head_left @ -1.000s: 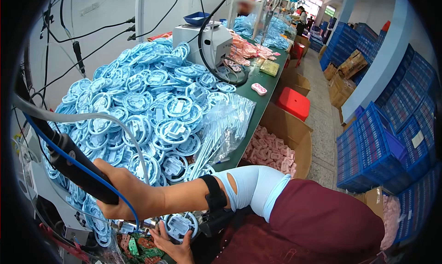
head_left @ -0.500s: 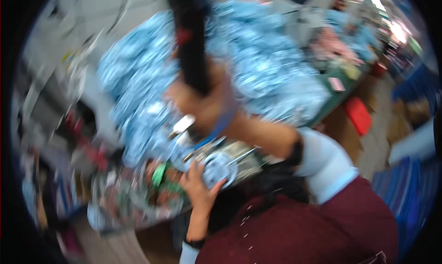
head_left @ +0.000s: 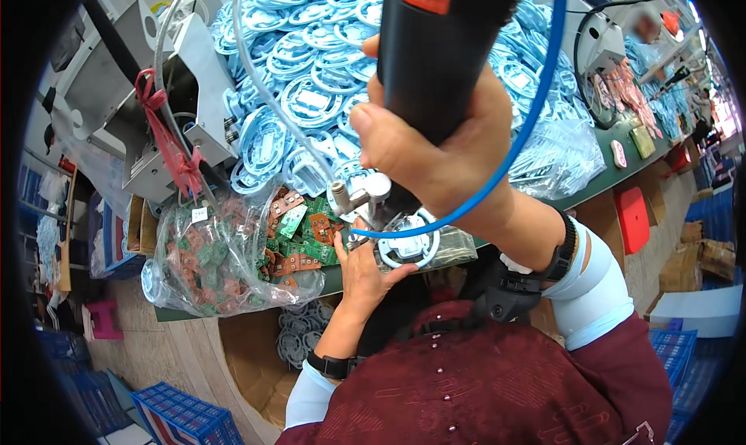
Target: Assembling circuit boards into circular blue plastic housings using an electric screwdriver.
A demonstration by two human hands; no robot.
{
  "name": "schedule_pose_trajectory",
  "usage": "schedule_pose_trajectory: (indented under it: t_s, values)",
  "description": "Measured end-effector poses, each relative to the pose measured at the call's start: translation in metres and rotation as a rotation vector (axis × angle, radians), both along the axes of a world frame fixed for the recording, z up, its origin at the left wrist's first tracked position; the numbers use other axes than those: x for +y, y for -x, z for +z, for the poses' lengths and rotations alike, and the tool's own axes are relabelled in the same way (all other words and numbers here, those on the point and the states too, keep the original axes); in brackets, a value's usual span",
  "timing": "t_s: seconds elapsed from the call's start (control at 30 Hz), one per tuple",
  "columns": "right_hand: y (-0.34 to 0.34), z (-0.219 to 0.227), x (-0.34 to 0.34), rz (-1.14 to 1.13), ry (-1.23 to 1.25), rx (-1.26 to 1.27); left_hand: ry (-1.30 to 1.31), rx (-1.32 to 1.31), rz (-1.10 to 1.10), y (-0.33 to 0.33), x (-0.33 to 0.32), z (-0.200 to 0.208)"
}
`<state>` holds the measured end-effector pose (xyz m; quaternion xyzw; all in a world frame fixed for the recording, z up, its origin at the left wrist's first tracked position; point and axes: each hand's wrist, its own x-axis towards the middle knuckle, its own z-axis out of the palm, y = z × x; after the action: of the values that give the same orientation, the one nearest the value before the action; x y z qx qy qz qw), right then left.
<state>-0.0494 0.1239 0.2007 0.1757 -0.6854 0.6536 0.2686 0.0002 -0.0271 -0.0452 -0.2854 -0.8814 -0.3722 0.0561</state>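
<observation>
My right hand [head_left: 458,165] is wrapped round a thick black electric screwdriver [head_left: 439,64] with a red label, held upright. A metal fitting with a white knob [head_left: 378,185] sits at the tool's lower end, and a blue air hose [head_left: 536,119] curves round my wrist to it. Below, my left hand [head_left: 361,278] grips a round light-blue plastic housing [head_left: 409,249] at the bench's near edge, thumb on its near side. The screwdriver and fitting hide the tip and some of my left fingers.
Many light-blue housings [head_left: 311,99] are heaped behind my hands. A clear bag of green and red circuit boards [head_left: 210,251] lies left, below a grey metal machine [head_left: 183,80]. An open carton [head_left: 256,367] stands under the bench, a blue crate [head_left: 186,414] on the floor.
The earlier frame is blurred and my view has shifted closer over the bench. The screwdriver now looms larger and more to the right. My left hand stays at the round housing.
</observation>
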Motion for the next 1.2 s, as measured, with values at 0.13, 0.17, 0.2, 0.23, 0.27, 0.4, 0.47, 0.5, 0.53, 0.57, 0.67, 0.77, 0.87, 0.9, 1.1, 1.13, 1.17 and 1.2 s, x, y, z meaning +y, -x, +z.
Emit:
schedule_pose_trajectory:
  t_s: [0.13,0.17,0.2,0.23,0.27,0.4,0.47,0.5,0.53,0.57,0.67,0.77,0.87,0.9,1.1,1.13,1.17,1.2]
  values:
    - [0.001,-0.004,-0.004,-0.010,0.001,-0.004,0.009,0.051,0.011,0.002,0.003,0.008]
    - [0.001,-0.005,-0.005,-0.005,0.003,-0.015,-0.005,0.079,0.017,0.002,0.003,0.010]
    - [0.001,-0.006,-0.005,-0.010,0.000,-0.014,-0.008,0.081,0.013,0.002,0.004,0.008]
    - [0.002,-0.009,-0.006,-0.060,-0.025,-0.032,0.005,0.060,0.000,0.003,0.003,0.005]
    - [0.003,-0.011,-0.007,-0.111,-0.051,-0.051,0.017,0.039,-0.014,0.003,0.003,0.003]
    - [0.004,-0.022,-0.010,-0.134,-0.068,0.040,-0.003,0.036,0.005,0.001,0.006,0.007]
    - [0.004,-0.024,-0.014,-0.088,-0.095,0.055,-0.022,0.044,0.004,0.001,0.006,0.011]
    - [0.004,-0.023,-0.015,-0.038,-0.080,0.041,-0.038,0.046,0.010,0.003,0.007,0.016]
    - [0.004,-0.019,-0.013,-0.004,-0.057,0.021,-0.001,0.084,0.012,0.003,0.006,0.014]
    - [0.003,-0.013,-0.006,-0.017,-0.058,0.033,-0.002,0.096,-0.001,0.004,0.006,0.017]
    - [-0.004,0.009,0.026,-0.074,0.112,-0.044,0.106,0.053,0.001,0.001,0.007,0.031]
    - [-0.023,0.042,0.049,-0.113,-0.139,0.070,0.224,0.089,-0.066,0.007,0.012,0.059]
    - [-0.007,0.017,0.044,-0.180,-0.035,0.088,0.389,-0.022,-0.155,0.020,0.023,0.084]
    - [-0.004,0.013,0.042,-0.222,-0.047,0.082,0.393,-0.023,-0.164,0.024,0.024,0.085]
    - [0.002,-0.001,0.043,-0.195,0.027,0.005,0.430,-0.037,-0.173,0.032,0.028,0.083]
    - [0.002,-0.001,0.043,-0.211,0.004,-0.010,0.431,-0.038,-0.178,0.032,0.029,0.084]
    - [0.001,0.000,0.044,-0.228,-0.020,-0.024,0.442,-0.046,-0.176,0.033,0.030,0.086]
    - [0.001,-0.004,0.046,-0.230,-0.018,-0.026,0.454,-0.056,-0.174,0.032,0.030,0.085]
